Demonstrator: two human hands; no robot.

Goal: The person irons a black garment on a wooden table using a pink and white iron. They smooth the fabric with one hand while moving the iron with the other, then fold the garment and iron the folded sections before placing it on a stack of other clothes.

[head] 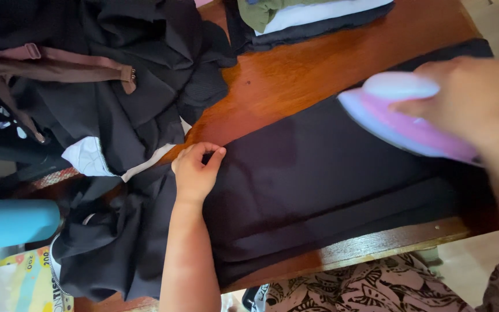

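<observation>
A black garment lies spread flat across the wooden table, its long axis running from the lower left up toward the upper right, following the table's near edge. Its left end merges into a crumpled heap of dark clothes that covers the left part of the table; a brownish strap with a small buckle lies across that heap, and a bit of white fabric shows beneath it.

The left hand rests on the left part of the garment, thumb and forefinger pinched together on its upper edge, holding the cloth in place. The right hand is blurred but is wrapped around the handle of a pink and white iron, which sits on or just above the garment's right part; its rounded nose points left and slightly up.

At the table's far edge sits a small stack of folded clothes: olive on top, then white, then dark blue. At the lower left is a light blue cylindrical thing, and below it a colourful printed package, yellow and blue, with lettering, only partly in view. Patterned cloth shows beneath the table's near edge.
</observation>
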